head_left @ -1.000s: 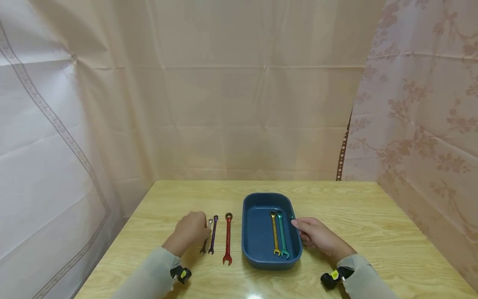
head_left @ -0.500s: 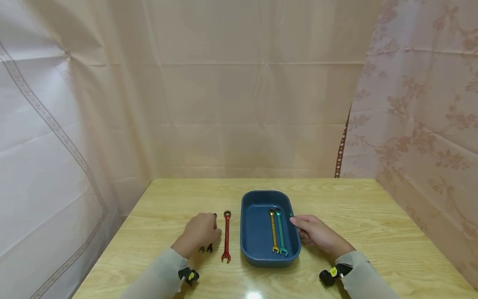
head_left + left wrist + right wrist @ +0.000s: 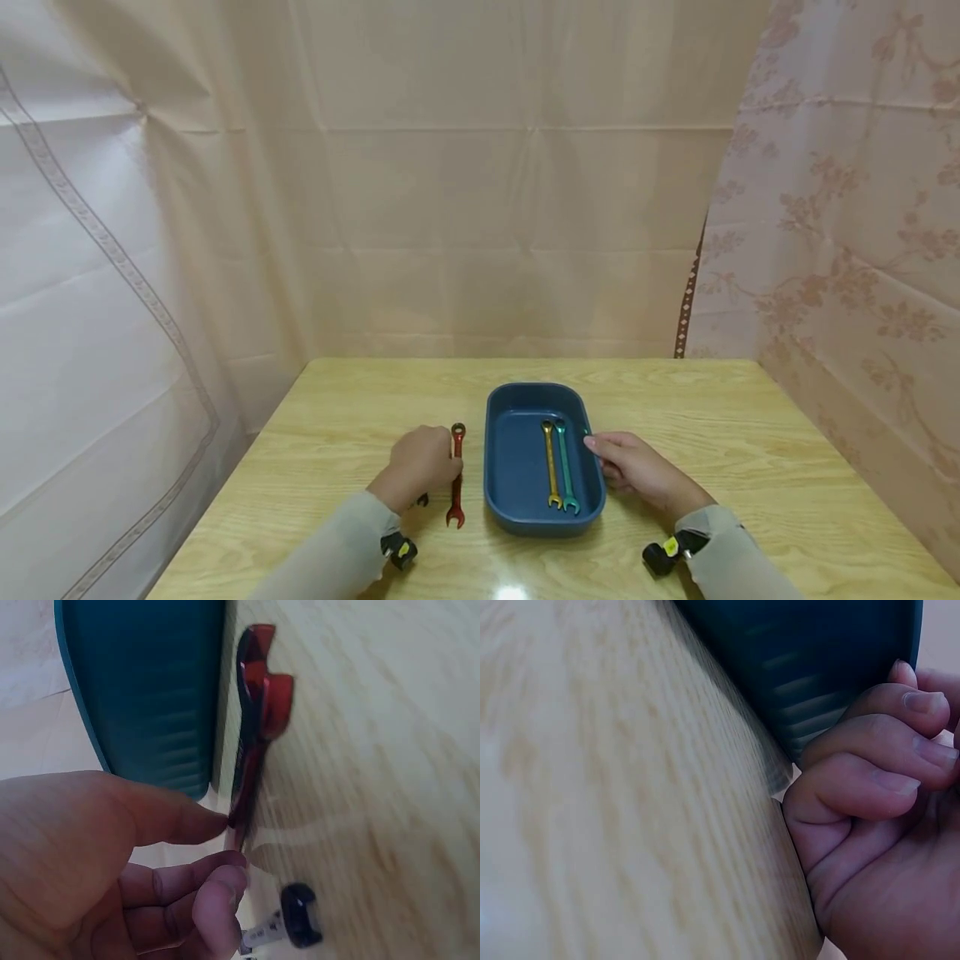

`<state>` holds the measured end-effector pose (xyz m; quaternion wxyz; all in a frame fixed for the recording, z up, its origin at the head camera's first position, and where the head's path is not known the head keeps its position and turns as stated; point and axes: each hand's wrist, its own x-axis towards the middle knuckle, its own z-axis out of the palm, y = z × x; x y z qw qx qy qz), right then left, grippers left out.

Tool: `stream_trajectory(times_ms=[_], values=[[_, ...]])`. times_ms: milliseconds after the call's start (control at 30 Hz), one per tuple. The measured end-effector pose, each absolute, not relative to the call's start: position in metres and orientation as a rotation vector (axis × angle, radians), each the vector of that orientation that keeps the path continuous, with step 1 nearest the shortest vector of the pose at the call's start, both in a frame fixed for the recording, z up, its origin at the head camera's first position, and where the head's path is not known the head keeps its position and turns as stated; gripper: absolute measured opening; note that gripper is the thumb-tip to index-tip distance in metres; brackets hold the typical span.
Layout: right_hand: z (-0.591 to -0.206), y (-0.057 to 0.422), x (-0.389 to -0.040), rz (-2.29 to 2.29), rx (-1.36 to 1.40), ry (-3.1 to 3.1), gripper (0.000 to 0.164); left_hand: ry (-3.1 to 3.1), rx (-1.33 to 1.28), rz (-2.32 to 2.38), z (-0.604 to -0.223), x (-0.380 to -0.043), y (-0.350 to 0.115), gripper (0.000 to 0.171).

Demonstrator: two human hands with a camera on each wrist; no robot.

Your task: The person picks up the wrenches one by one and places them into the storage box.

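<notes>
In the head view my left hand is at the red combination wrench, which lies left of the blue tray. The left wrist view shows thumb and fingertips pinching the shaft of that red wrench, its open end pointing away from the palm. My right hand grips the tray's right wall, thumb at the rim and fingers curled outside. A gold wrench and a green wrench lie side by side in the tray.
The dark open end of another wrench peeks out beneath my left wrist; the rest is hidden. A wood-grain table carries everything, with a beige curtain behind it. Each wrist wears a small black camera.
My left hand has moved right, from the silver wrench past the purple one to the red one. Those two are now mostly covered. My right hand and the tray stay put.
</notes>
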<state>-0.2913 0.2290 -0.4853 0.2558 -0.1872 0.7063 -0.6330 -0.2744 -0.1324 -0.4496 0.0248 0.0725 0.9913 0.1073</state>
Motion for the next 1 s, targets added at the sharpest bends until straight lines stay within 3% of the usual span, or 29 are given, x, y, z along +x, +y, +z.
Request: stream_trajectory(times_ms=[567, 1000], values=[[-0.485, 0.228, -0.291, -1.722, -0.509, 1.927, 0.040, 2.992, 0.275, 0.454, -0.449, -0.285, -0.125, 0.050], [-0.484, 0.227, -0.289, -1.728, -0.493, 1.927, 0.041, 2.951, 0.241, 0.491, -0.448, -0.287, -0.123, 0.039]])
